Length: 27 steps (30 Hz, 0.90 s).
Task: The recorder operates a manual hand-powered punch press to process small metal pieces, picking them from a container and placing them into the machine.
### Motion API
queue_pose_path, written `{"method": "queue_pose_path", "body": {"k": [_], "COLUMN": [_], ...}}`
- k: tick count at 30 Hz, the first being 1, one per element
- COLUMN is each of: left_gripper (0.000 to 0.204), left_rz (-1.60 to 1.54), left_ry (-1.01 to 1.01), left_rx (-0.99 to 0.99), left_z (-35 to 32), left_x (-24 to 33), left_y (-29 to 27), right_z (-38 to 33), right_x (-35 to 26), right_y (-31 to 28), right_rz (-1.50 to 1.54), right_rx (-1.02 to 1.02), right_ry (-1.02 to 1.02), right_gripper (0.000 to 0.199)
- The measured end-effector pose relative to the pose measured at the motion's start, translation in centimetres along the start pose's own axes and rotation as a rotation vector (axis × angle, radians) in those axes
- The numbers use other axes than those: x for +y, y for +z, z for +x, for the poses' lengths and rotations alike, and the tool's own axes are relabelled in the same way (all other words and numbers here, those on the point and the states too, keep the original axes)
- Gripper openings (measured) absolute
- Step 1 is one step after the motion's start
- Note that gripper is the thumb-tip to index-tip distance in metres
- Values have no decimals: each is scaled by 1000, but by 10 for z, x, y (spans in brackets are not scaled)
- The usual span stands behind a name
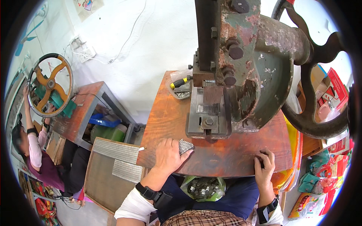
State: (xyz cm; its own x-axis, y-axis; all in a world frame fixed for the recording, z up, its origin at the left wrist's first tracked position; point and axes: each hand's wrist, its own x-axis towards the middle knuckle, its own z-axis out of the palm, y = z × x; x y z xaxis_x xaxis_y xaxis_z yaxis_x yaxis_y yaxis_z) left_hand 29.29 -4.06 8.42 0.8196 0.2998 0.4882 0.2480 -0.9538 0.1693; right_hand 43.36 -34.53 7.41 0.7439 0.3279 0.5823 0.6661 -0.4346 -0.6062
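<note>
My left hand (pixel 167 156) lies over the front left of the wooden work table, closed on a small ridged bundle of silvery metal pieces (pixel 185 146). My right hand (pixel 265 165) rests at the table's front right edge, fingers loosely bent and apart, with nothing seen in it. Between and beyond my hands stands a worn green hand press (pixel 241 67). In its bolted metal die block (pixel 208 122), a short row of ridged metal pieces (pixel 208 108) sits under the ram. On my lap, a clear green-tinted plastic bag (pixel 220 193) holds more dark metal pieces.
Left of the table, a shallow tray (pixel 98 174) carries rows of silvery pieces. A tub (pixel 182 94) with a yellow-black handled tool stands behind the die. The press's large handwheel (pixel 310 94) overhangs the right. At far left, a person works at another wheeled press (pixel 50 84).
</note>
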Motion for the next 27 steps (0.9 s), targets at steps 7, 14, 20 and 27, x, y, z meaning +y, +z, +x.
{"method": "queue_pose_path", "body": {"k": [7,14,20,27], "left_gripper": [56,68,51,8], "left_rz": [-2199,-2234,-1097,-408], "left_ry": [-1063,-1065,-942,-562], "left_rx": [60,-359,-885,129], "left_z": [-20,-91,-178,-174], "left_x": [2,16,19,-42], "left_y": [-57,-33,93,18], "right_z": [2,1,3,-5], "right_x": [-3,1,-10,1], "right_y": [-3,-3,6,2], "right_rz": [-130,-171,-121,-178], "right_rx": [8,7,-51,-58], "right_ry": [-129,-136,-153,-145], "right_gripper": [16,14,15,14]}}
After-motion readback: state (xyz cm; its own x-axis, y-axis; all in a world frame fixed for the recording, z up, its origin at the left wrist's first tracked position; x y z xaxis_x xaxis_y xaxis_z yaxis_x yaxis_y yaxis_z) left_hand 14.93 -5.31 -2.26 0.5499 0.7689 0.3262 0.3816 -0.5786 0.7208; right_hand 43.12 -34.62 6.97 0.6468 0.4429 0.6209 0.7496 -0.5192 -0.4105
